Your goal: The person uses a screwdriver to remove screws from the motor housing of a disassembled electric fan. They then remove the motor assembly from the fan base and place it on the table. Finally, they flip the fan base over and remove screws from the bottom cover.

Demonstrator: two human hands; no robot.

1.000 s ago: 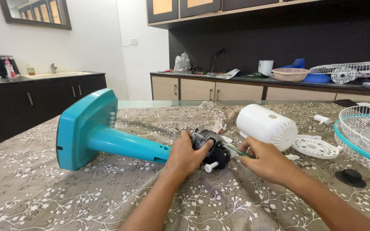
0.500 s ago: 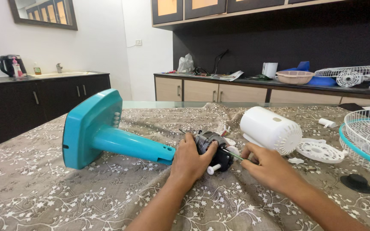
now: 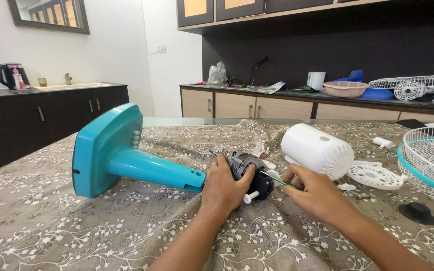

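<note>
A teal fan stand [image 3: 126, 158] lies on its side on the patterned cloth, its base to the left. At its right end sits the dark fan motor [image 3: 253, 173] with a white shaft sticking out toward me. My left hand [image 3: 222, 188] grips the motor from the near side. My right hand [image 3: 317, 193] holds a green-handled screwdriver [image 3: 277, 178], its tip against the motor's right side.
A white motor cover [image 3: 315, 149] and a white round plate [image 3: 374, 175] lie to the right. A fan grille with a teal rim [image 3: 430, 163] is at the far right, a black cap [image 3: 417, 211] below it. Counters line the back wall.
The view shifted slightly. Both hands stay on the motor and the screwdriver with almost no movement.
</note>
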